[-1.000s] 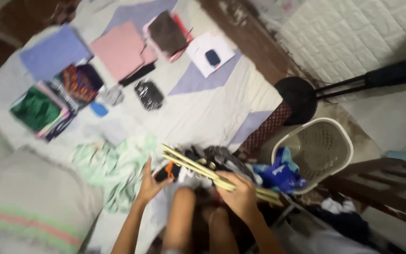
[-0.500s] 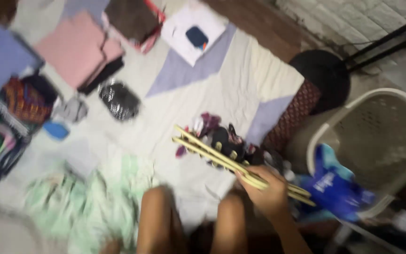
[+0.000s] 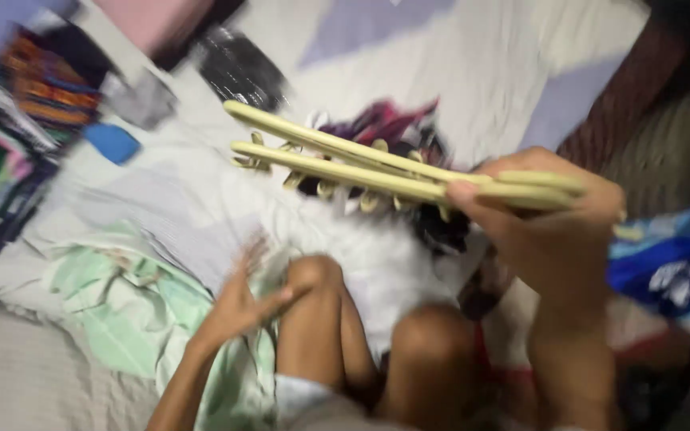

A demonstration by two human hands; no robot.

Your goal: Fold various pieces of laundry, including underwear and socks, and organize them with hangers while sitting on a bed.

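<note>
My right hand grips a bundle of pale yellow plastic clothes hangers, held level above the bed with their long ends pointing left. Under the hangers lies a dark heap of maroon and black clothes. My left hand is open, fingers spread, resting by a light green garment next to my left knee. Both bare knees sit at the bottom middle. The picture is blurred by motion.
The bed is covered by a white and lavender patchwork sheet. Folded clothes in green, pink and patterned stacks lie at the left, with a small blue item and a black shiny piece. Blue fabric lies at the right.
The view has swung down and closer to the bed. My left hand has let go of the hangers and dropped beside my knee; my right hand still holds them.
</note>
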